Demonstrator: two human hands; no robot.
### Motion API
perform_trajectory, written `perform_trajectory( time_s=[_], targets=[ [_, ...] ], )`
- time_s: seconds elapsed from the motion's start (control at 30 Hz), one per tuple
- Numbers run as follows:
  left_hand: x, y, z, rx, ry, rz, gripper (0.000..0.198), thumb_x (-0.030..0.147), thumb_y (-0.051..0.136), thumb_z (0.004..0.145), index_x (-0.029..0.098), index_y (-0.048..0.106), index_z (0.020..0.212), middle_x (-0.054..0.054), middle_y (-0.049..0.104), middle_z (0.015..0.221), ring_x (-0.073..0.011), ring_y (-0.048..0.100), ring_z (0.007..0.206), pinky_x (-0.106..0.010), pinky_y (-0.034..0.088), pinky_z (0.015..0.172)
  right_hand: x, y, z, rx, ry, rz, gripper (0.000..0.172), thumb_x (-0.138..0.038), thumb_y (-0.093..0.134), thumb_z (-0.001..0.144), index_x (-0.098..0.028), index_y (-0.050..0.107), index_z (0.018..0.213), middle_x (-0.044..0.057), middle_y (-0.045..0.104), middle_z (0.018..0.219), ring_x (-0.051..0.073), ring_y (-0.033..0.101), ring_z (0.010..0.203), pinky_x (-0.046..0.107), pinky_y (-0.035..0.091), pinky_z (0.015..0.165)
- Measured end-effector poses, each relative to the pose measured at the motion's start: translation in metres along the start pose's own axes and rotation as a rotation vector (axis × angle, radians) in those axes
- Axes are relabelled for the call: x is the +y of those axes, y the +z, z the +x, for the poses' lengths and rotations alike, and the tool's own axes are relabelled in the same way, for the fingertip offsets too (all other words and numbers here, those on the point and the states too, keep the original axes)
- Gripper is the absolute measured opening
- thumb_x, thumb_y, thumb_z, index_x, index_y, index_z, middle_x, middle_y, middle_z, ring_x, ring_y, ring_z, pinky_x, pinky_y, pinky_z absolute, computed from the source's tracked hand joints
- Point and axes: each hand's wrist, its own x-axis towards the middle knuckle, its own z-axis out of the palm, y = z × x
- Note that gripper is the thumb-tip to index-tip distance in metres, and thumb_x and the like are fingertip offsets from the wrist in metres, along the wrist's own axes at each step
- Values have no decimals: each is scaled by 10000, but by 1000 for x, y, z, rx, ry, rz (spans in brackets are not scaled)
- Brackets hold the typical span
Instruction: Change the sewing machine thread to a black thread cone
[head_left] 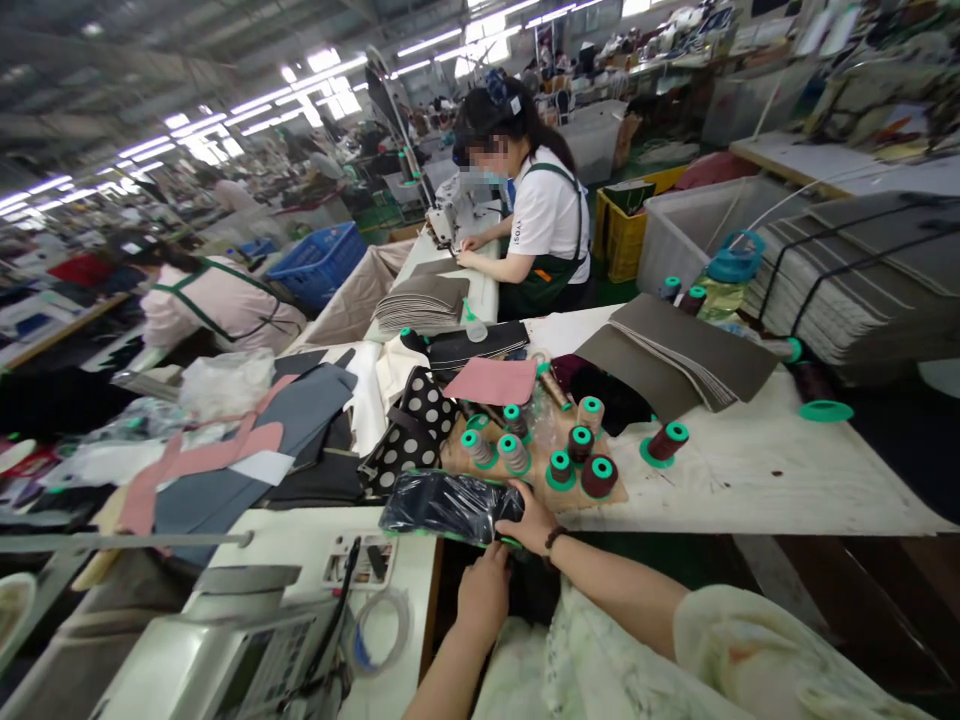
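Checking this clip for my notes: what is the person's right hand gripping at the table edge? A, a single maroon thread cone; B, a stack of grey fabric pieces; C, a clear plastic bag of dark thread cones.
C: the right hand grips a plastic bag of dark cones.

left hand (484, 597): fingertips hidden under black plastic-wrapped bundle (448, 506) | sewing machine (225, 650): cut by bottom edge (partly)

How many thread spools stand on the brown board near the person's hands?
7 on the board: two grey, one green-wound, one tan, three maroon. Another maroon spool stands beside it. The clear plastic may hide more.
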Motion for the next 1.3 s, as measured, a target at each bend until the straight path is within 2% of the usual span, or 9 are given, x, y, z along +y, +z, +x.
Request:
perform_trajectory(
  time_s=[0.1, 0.2, 0.33, 0.43, 0.57, 0.7, 0.83, 1.17, 1.3],
  targets=[
    [2, -3, 0, -6, -1, -1, 404, 65, 334, 856, 203, 529, 1182, -103, 558, 1202, -250, 604, 976, -405, 448, 848, -3, 0, 2, 13, 29, 84, 450, -346, 561, 854, -176, 442, 1253, 91, 521, 1165, 214, 542, 986, 438, 465, 843],
    [3, 2, 3, -19, -34, -92, 328, 94, 398, 852, 169, 566, 1124, -136, 552, 1199, -259, 615, 945, -405, 468, 810, -7, 1, -1, -6, 74, 182, 414, -344, 548, 864, -167, 458, 1227, 90, 524, 1151, 200, 550, 957, 404, 489, 799],
    [-1, 10, 12, 21, -68, -342, 337, 182, 587, 795, 134, 557, 1127, -138, 505, 1263, -224, 579, 1016, -347, 471, 837, -9, 2, -5, -92, 181, 282, 393, -425, 481, 893, -150, 480, 1173, 50, 570, 936, 121, 556, 689, 281, 499, 582],
    [-8, 12, 19, 69, -104, -553, 273, 303, 535, 856, 109, 597, 1037, -90, 640, 1015, -163, 614, 861, -285, 494, 735, -10, 0, -8, -140, 235, 333, 424, -467, 454, 897, -148, 461, 1177, -3, 537, 765, 62, 447, 491, 200, 403, 424],
    [-7, 9, 27, 152, -198, -740, 466, 497, 467, 860, 62, 627, 908, -79, 660, 795, -163, 613, 717, -239, 473, 606, -13, -2, -12, -152, 219, 387, 453, -460, 467, 892, -158, 412, 1225, -47, 473, 662, 27, 319, 389, 159, 267, 327],
    [-3, 7, 31, 251, -307, -785, 575, 600, 586, 725, 63, 616, 929, -120, 653, 866, -217, 609, 766, -284, 474, 631, -16, -5, -17, -172, 175, 415, 653, -494, 545, 821, -204, 289, 1346, -105, 364, 501, 43, 286, 320, 149, 205, 282],
    [-7, 4, 29, 278, -276, -775, 578, 582, 703, 596, 102, 631, 909, -107, 649, 878, -243, 604, 788, -320, 480, 686, -16, -10, -24, -214, 130, 422, 885, -603, 619, 678, -288, 204, 1393, -125, 320, 393, 84, 283, 283, 156, 202, 253],
    [-24, -19, 43, 285, -82, -740, 594, 560, 715, 603, 129, 604, 996, -92, 627, 974, -242, 600, 884, -318, 481, 770, -38, -18, -8, -217, 58, 382, 929, -535, 703, 626, -325, 217, 1389, -96, 400, 417, 92, 318, 305, 160, 227, 263],
    [-25, -27, 49, 267, -119, -720, 746, 585, 728, 546, 80, 552, 1066, -158, 598, 1036, -320, 587, 938, -419, 481, 816, -45, -19, 0, -225, 90, 358, 953, -575, 692, 613, -346, 194, 1392, -93, 392, 413, 105, 321, 305, 171, 216, 266]
  ],
)
